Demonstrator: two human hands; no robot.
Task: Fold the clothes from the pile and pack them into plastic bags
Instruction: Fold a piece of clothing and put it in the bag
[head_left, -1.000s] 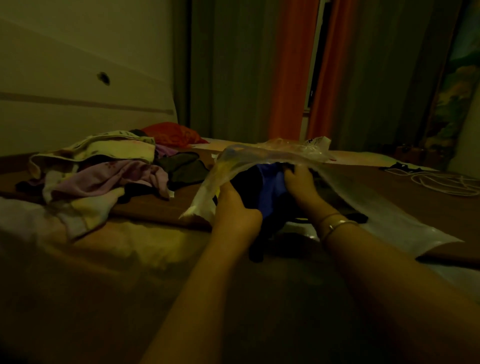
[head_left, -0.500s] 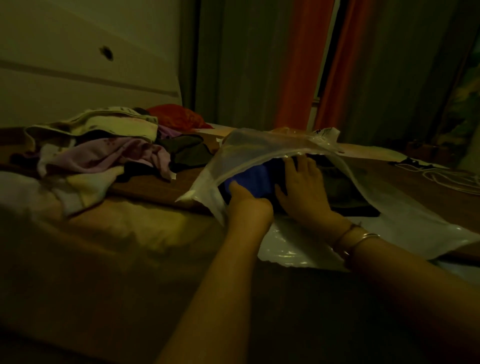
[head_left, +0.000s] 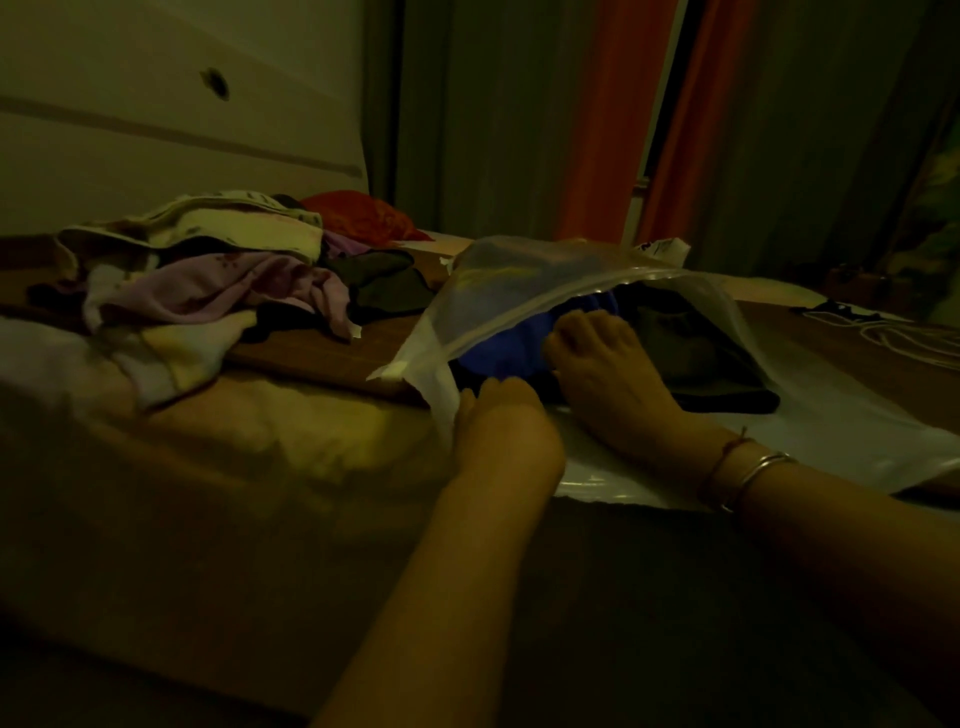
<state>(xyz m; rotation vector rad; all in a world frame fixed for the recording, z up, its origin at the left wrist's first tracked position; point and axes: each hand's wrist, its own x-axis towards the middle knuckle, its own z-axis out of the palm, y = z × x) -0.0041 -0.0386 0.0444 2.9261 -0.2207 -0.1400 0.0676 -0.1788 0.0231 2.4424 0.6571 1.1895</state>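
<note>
Brown and dim, the wide bed (head_left: 218, 519) carries everything here, its near half bare sheet and its far left holding the unfolded pile of pale, lilac and dark clothes (head_left: 208, 291), which lies well apart to the left of both hands. Next in size is the large clear plastic bag (head_left: 519, 280), lying flat on the bed with its long axis running away to the right and its mouth gaping toward the person. Inside that mouth sits the folded bundle of blue and dark garments (head_left: 504, 348), partly in and directly ahead of the hands, so the coming push looks to run forward and rightward, deeper along the bag's length. The right hand (head_left: 602, 374) is the nearer one to the bundle: it lies on the cloth inside the opening, fingers spread and fairly straight, pressing rather than clutching. The left hand (head_left: 498, 421) sits at the bag's left lower corner, touching the plastic edge; its fingertips are hidden behind the knuckles, so I cannot tell whether it pinches the film or merely rests against it. A thin metal bangle (head_left: 753, 480) circles the right wrist. The bag's far end is lost in gloom, and how many garments make up the bundle cannot be made out.
</note>
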